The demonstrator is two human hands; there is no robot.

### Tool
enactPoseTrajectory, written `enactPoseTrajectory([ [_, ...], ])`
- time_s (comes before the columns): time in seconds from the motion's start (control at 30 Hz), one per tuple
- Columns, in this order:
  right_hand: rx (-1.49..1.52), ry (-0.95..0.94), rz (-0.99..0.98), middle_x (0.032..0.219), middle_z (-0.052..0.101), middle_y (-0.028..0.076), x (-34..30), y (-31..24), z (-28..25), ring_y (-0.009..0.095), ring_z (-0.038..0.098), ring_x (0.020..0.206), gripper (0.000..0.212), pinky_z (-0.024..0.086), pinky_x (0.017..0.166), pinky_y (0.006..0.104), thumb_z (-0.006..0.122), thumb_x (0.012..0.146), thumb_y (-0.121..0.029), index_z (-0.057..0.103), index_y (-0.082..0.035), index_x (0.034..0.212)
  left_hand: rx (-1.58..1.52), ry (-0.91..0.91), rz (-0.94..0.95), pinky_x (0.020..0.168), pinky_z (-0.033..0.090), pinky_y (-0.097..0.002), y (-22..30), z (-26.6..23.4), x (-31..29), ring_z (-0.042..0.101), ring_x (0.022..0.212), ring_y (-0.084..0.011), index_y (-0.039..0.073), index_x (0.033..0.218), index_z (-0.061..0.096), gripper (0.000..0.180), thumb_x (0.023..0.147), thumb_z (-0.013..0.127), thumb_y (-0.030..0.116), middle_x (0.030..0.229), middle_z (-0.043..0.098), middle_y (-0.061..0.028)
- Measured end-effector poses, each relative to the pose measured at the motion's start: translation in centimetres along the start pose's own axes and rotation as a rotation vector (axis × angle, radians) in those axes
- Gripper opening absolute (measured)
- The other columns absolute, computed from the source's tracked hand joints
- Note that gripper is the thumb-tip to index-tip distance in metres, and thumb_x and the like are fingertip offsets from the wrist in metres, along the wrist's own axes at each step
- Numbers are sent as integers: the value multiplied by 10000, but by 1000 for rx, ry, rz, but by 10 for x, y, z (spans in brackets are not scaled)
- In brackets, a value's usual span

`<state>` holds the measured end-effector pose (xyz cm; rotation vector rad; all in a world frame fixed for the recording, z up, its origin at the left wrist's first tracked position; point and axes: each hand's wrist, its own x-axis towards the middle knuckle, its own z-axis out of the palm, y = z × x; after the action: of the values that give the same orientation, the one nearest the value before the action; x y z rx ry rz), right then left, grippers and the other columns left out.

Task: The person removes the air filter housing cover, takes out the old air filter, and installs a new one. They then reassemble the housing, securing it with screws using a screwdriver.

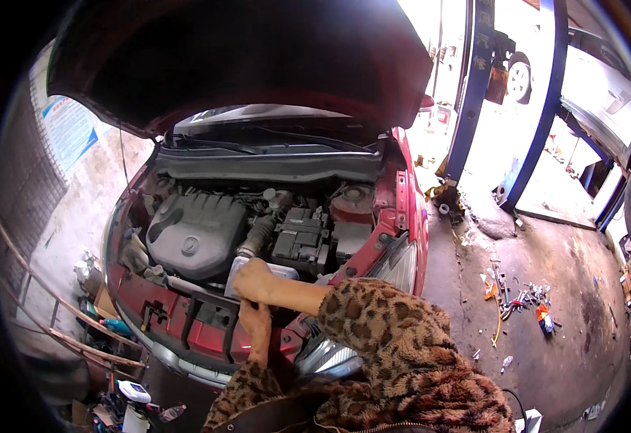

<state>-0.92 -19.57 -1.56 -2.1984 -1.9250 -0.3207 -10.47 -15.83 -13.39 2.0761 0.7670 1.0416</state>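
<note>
A red car point(418, 216) stands before me with its hood point(243, 58) raised. At the front of the engine bay, my right hand point(253, 280) is curled closed against a silver-grey box point(283, 270). The box sits by the end of a ribbed intake hose point(260, 232). Just below it, my left hand point(255, 321) is also closed, its fingers up under the right hand by the red front panel point(207, 323). Whatever either hand grips is hidden behind the fingers. A grey engine cover point(196, 242) lies to the left, and the black battery point(299, 242) to the right.
Blue lift posts point(472, 94) and a raised silver car point(600, 90) stand at the right. Loose metal parts point(530, 297) are scattered on the floor. A rusty metal rail point(63, 296) and clutter, including a white device point(134, 391), lie at the left.
</note>
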Motion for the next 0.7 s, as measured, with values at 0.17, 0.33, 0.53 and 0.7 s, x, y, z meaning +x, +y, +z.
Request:
enactPoseTrajectory([
  [0.17, -9, -187, -93, 880, 727, 143, -2, -8, -35, 324, 709, 836, 177, 562, 686, 440, 641, 769, -209, 748, -81, 828, 12, 48, 16, 804, 500, -485, -4, 0, -2, 635, 964, -440, -2, 1166, 613, 470, 850, 680, 340, 1052, 663, -250],
  [0.33, 89, -163, -17, 862, 719, 169, -4, -3, -25, 337, 705, 836, 168, 562, 706, 445, 640, 754, -175, 737, -59, 826, -60, -24, -100, 843, 489, -487, 10, -3, -5, 619, 1014, -439, 4, 1183, 604, 469, 821, 705, 284, 1070, 661, -248],
  [0.53, 81, -45, -116, 826, 703, 173, -4, -13, -34, 347, 700, 811, 133, 556, 700, 462, 634, 749, -162, 708, -58, 785, -9, 28, 0, 834, 485, -494, -13, -10, 4, 615, 1005, -449, -4, 1173, 606, 477, 807, 718, 281, 1074, 655, -257],
  [0.7, 104, -29, 20, 829, 705, 162, -13, 0, -12, 354, 698, 798, 117, 551, 685, 469, 628, 740, -146, 708, -70, 780, -56, -8, -44, 812, 474, -524, 13, -4, -3, 607, 992, -465, -7, 1135, 614, 466, 815, 695, 322, 1045, 658, -258],
])
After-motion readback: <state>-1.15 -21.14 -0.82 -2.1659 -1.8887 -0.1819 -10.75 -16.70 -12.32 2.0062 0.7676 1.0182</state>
